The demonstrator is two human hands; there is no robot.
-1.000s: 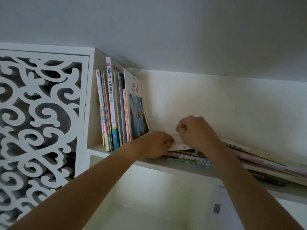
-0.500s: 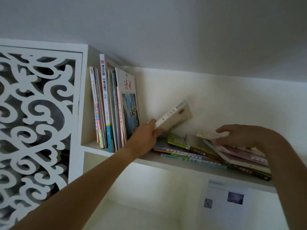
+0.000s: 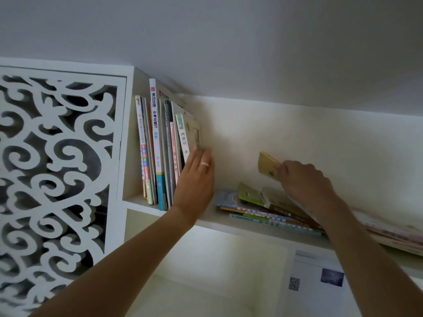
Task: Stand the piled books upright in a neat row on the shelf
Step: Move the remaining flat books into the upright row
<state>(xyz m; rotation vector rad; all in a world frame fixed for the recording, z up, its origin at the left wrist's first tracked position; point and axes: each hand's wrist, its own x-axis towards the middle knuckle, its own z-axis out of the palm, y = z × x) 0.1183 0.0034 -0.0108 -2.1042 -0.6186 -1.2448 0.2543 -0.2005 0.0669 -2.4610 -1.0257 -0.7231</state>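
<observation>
Now the small pale book that was tilted in the left hand half a second ago stands at the right end of the upright row on the shelf; left fingers straight, pressed flat against its cover. Right hand has lifted a yellow book off the flat pile, fingers curled round its lower end. Next candidate for the row. Pile's right end blurred and cut off; count unclear.
</observation>
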